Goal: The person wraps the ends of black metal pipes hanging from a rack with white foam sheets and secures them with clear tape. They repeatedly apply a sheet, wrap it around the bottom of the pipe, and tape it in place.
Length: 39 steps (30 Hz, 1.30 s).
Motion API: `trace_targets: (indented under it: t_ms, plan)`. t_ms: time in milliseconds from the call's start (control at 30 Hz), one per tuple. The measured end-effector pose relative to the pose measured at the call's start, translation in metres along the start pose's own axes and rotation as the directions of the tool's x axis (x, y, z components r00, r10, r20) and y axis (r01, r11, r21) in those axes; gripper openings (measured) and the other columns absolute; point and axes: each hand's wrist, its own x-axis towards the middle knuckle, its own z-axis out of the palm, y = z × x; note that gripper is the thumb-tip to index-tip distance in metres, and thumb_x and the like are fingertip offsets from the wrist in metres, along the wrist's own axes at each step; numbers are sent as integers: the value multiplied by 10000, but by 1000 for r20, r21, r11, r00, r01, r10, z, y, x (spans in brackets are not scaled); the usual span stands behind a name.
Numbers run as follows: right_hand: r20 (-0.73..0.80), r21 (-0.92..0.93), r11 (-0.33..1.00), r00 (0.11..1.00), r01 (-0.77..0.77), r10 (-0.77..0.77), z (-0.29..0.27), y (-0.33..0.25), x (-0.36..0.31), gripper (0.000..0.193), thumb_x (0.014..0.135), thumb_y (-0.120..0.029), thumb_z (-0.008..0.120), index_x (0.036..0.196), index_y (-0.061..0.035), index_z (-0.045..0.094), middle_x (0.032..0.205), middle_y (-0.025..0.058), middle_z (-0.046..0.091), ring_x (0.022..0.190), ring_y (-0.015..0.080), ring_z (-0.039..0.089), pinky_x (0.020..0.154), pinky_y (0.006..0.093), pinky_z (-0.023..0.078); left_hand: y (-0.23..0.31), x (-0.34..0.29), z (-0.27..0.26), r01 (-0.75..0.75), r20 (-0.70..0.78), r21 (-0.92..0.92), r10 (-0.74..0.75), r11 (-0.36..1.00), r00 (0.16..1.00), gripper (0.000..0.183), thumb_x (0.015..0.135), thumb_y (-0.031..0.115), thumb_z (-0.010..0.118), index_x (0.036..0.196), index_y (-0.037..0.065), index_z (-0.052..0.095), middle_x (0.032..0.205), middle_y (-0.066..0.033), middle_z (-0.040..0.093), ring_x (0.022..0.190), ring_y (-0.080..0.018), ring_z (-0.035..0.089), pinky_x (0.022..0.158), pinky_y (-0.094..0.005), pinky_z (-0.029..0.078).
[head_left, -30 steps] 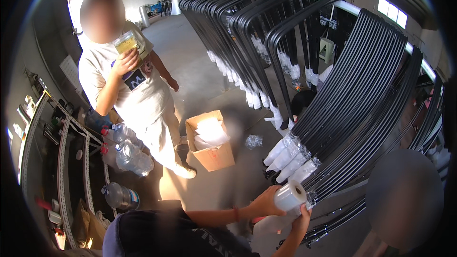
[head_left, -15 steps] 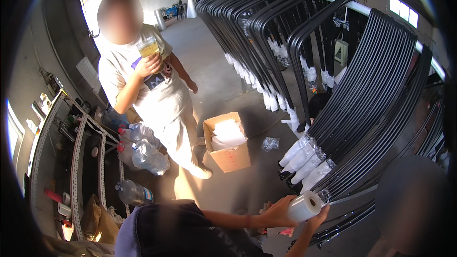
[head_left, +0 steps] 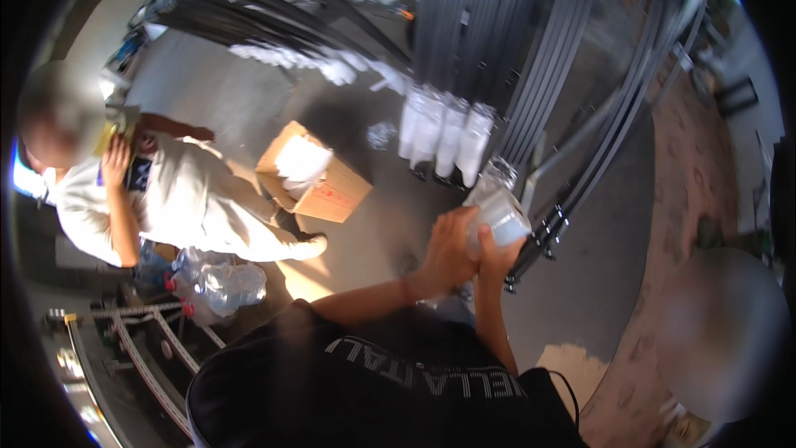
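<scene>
A roll of clear plastic film (head_left: 504,220) is held between both hands, right at the lower ends of a bundle of black tubes (head_left: 543,75). My left hand (head_left: 452,247) closes round its left side and end. From below, my right hand (head_left: 499,257) grips the roll with the thumb up against it. Clear film (head_left: 497,174) covers the tube ends just beyond the roll. To the left of these, several tube ends wear white wrapping (head_left: 448,134). Some fingers are hidden behind the roll.
A cardboard box (head_left: 336,199) with white sheets stands on the floor, near a person (head_left: 191,191) holding a cup. Large plastic bottles (head_left: 224,286) and a metal rack (head_left: 145,357) are at lower left. Another person's blurred head (head_left: 725,332) is at right.
My view has turned, so the racked tubes now run nearly straight up and the person with the cup appears tilted at far left. Both hands still hold the roll, by the tube ends.
</scene>
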Motion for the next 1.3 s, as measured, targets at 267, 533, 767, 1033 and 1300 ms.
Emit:
trace_targets:
  t_ms: [267, 533, 767, 1033, 1300]
  plan:
    - [164, 104, 961, 958, -255, 237, -28, -31, 19, 595, 696, -194, 662, 1168, 22, 372, 1026, 130, 509, 926, 202, 513, 813, 313, 413, -101, 75, 40, 673, 725, -642, 5, 368, 689, 463, 882, 290, 402, 1252, 15, 364, 1265, -103, 411, 1177, -204, 368, 1001, -344, 245]
    - [153, 43, 967, 958, -252, 243, -51, -33, 32, 652, 660, -265, 663, 1164, 46, 389, 1011, 147, 523, 926, 217, 513, 825, 312, 396, -83, 74, 67, 881, 867, -461, 158, -104, 472, 480, 909, 349, 371, 1246, 8, 362, 1249, -109, 423, 1138, -221, 407, 979, -350, 282]
    - [75, -99, 985, 986, -144, 152, -46, -45, 27, 662, 609, -246, 694, 1132, 42, 408, 1007, 153, 522, 946, 216, 507, 817, 328, 403, -97, 79, 48, 758, 778, -613, 334, 221, 532, 609, 736, 95, 557, 1283, 2, 306, 1240, -96, 432, 1153, -188, 403, 986, -319, 284]
    - [101, -31, 974, 968, -226, 228, -60, -44, 38, 667, 680, -322, 641, 1146, 79, 383, 952, 166, 518, 834, 223, 546, 612, 314, 495, -80, 79, 31, 703, 781, -622, 325, 345, 533, 705, 710, 42, 594, 1312, 9, 228, 1244, -90, 417, 1165, -162, 383, 979, -306, 292]
    - [138, 30, 960, 952, -278, 272, -53, -56, 35, 636, 700, -325, 624, 1124, 89, 393, 886, 155, 527, 700, 212, 566, 502, 307, 489, -61, 74, 29, 525, 724, -636, 201, 565, 660, 709, 689, 55, 643, 1285, 12, 260, 1206, -94, 431, 1122, -149, 398, 945, -297, 330]
